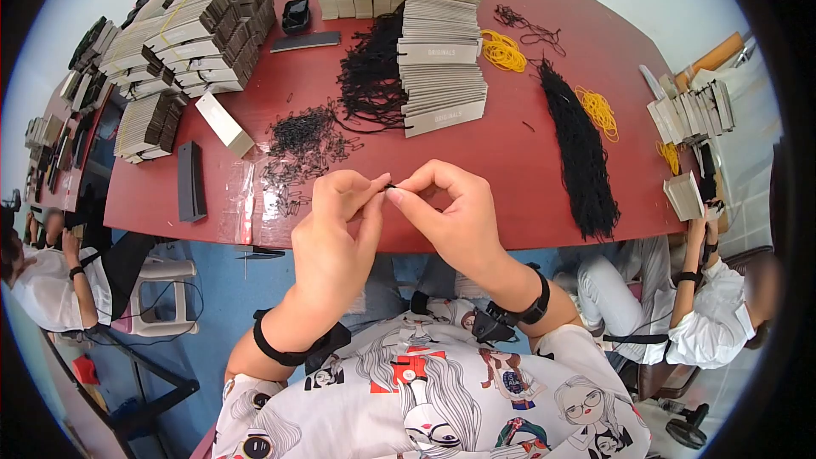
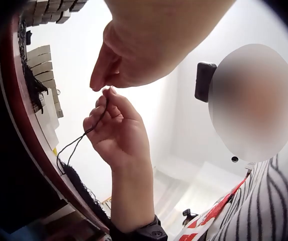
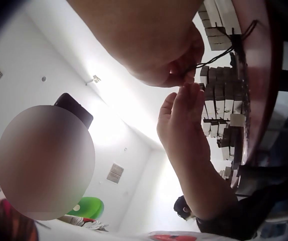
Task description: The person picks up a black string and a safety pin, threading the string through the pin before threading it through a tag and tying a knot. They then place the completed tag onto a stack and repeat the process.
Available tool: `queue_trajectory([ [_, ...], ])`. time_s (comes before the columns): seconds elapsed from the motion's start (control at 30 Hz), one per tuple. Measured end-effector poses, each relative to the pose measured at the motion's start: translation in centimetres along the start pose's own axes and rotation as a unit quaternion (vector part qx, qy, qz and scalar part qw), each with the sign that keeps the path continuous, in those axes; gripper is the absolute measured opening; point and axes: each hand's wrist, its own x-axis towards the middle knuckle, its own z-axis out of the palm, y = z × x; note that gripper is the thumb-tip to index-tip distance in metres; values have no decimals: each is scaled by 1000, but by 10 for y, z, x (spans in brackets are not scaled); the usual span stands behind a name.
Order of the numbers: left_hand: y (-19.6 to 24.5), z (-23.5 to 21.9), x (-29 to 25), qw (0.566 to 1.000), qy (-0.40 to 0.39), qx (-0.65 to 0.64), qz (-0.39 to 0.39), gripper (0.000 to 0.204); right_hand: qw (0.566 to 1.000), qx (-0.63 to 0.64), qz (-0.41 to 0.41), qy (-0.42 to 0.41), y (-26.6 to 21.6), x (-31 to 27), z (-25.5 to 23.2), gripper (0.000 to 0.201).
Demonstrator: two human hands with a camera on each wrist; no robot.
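Both hands meet fingertip to fingertip over the table's front edge. The left hand (image 1: 336, 225) pinches a small dark piece between thumb and fingers, its exact shape hidden. From the other side the right hand (image 1: 455, 217) pinches the same spot. In the left wrist view, a thin black cord (image 2: 87, 131) runs from the right hand's (image 2: 121, 130) fingertips across its palm and hangs in a loop. The cord (image 3: 219, 59) also shows in the right wrist view, trailing from the right hand (image 3: 171, 65), with the left hand (image 3: 186, 125) touching below.
On the red table (image 1: 340, 204) lie a pile of small black clips (image 1: 306, 140), tag stacks (image 1: 442, 76) with black cords, a long black cord bundle (image 1: 578, 153) and yellow bands (image 1: 504, 51). More stacks (image 1: 195, 34) stand at left. Other people sit at both sides.
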Motion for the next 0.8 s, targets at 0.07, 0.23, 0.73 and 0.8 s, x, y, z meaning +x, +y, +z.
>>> queue_trajectory([
  [0.07,-3,3,-2,999,23,30,39,24,1000,17,10,-5,-1,0,0,8],
  [0.23,-5,2,-5,995,24,64,78,23,999,31,25,-17,-1,-1,-1,10],
  [0.73,6,-20,4,982,-97,-161,-12,23,932,339,43,-120,21,-3,-13,8],
  [0.8,-1,-18,6,972,-114,-207,-20,21,921,361,46,-136,21,-4,-13,8],
])
